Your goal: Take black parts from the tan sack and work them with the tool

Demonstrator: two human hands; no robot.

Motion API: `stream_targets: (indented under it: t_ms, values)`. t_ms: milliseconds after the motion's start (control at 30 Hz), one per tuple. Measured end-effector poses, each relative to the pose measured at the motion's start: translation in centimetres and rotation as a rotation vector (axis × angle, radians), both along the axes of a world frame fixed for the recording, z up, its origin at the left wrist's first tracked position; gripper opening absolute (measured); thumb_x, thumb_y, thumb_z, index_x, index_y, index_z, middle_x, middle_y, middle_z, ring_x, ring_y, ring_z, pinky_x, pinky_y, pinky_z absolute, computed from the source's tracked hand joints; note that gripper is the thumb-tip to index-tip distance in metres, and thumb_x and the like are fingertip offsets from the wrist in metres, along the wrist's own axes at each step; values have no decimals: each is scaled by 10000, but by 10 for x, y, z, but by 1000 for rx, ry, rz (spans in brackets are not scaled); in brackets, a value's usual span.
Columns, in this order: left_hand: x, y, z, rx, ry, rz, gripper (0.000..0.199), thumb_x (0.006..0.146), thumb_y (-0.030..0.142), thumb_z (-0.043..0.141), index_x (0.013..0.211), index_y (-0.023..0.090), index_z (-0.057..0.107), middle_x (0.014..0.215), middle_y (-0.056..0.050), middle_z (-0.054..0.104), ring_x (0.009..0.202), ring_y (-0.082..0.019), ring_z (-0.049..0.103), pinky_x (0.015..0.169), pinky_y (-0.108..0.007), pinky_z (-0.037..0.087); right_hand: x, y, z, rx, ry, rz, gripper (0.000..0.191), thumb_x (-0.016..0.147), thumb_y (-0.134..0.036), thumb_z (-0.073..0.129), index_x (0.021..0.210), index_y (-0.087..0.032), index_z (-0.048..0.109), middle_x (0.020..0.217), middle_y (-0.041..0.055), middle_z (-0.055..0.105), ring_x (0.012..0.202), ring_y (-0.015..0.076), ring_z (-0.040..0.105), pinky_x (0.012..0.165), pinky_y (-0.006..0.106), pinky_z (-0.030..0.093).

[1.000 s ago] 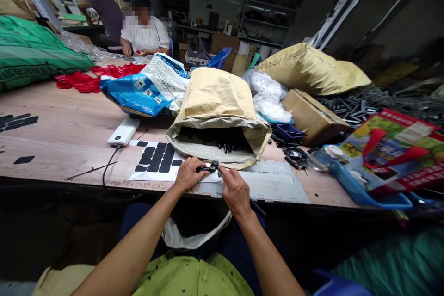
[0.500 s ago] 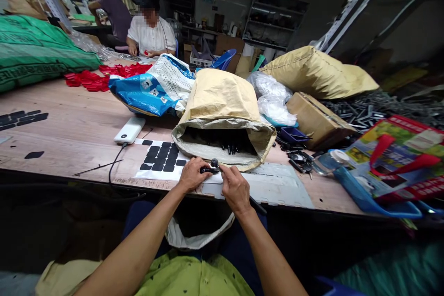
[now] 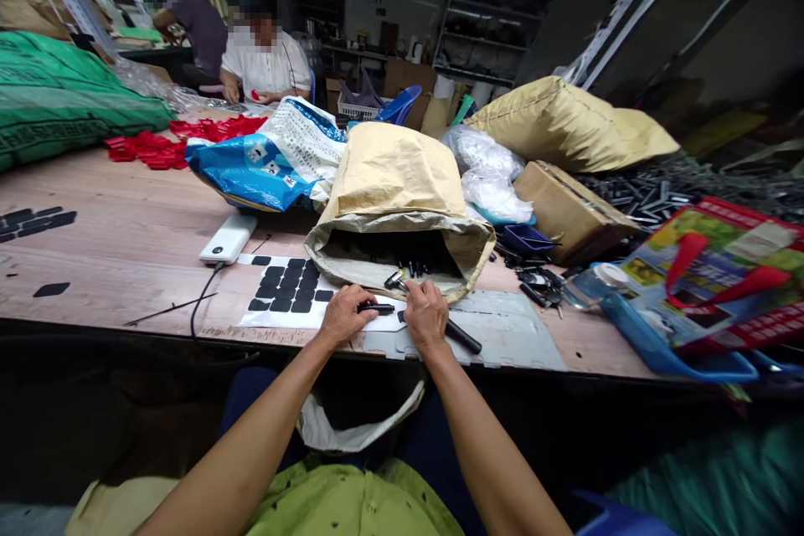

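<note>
My left hand [image 3: 344, 314] rests near the table's front edge, fingers closed on a short black rod-like part [image 3: 378, 307] that points right. Closed around a small hammer [image 3: 463, 337] is my right hand [image 3: 427, 314]. The shiny hammer head sticks out ahead of the fingers, in front of the bag mouth, and its black handle end shows behind the hand. Just beyond both hands, a tan paper bag [image 3: 402, 172] lies with its mouth towards me; several black pieces show dimly inside. Under the hands is a grey sheet [image 3: 512, 331].
A white sheet of black stickers [image 3: 244, 316] and a white power bank [image 3: 228, 239] with a cable lie left. A blue-and-white sack [image 3: 270, 159] stands behind them. Right are loose black parts [image 3: 540, 278], a jar [image 3: 594, 286] and a blue tray [image 3: 678, 352]. Two people sit at the back left.
My right hand has lifted the hammer head up and away from the black part, and the handle has swung into view. My left hand still holds the part; the view has shifted slightly.
</note>
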State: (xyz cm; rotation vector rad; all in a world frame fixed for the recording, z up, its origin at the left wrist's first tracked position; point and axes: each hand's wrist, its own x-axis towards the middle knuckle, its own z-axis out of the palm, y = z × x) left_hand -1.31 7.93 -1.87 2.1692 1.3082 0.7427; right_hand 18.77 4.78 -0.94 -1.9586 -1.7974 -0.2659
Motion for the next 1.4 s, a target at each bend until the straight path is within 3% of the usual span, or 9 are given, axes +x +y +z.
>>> stream_targets:
  t_ms: [1033, 1167, 1300, 1400]
  values:
    - [-1, 3, -5, 5, -3, -23, 220, 915, 359, 587, 996, 252, 762, 936, -29, 677, 920, -213, 562, 851, -348, 432, -6, -4, -4, -14, -90, -9, 279, 937, -172, 504, 1139, -245, 681, 954, 84, 551, 894, 236, 429, 747, 335, 285]
    - [-2, 1, 2, 1, -146, 17, 228, 941, 357, 535, 992, 219, 710, 983, -36, 674, 947, -205, 592, 880, -333, 454, -6, -3, -4, -21, -73, -6, 281, 929, -174, 508, 1145, -232, 679, 970, 93, 547, 903, 240, 427, 753, 341, 290]
    - [-8, -23, 14, -33, -326, 42, 239, 961, 361, 510, 1081, 205, 646, 1029, -38, 680, 923, -184, 627, 846, -297, 485, -6, -3, -5, -21, -60, -7, 276, 937, -186, 507, 1149, -237, 676, 972, 90, 554, 902, 239, 428, 754, 342, 287]
    - [-15, -64, 16, -55, -286, -67, 249, 975, 361, 507, 1140, 224, 635, 1064, -42, 698, 942, -184, 641, 865, -294, 494, -6, -3, -5, -18, -57, -4, 270, 937, -195, 515, 1153, -235, 672, 979, 89, 557, 908, 239, 429, 758, 340, 287]
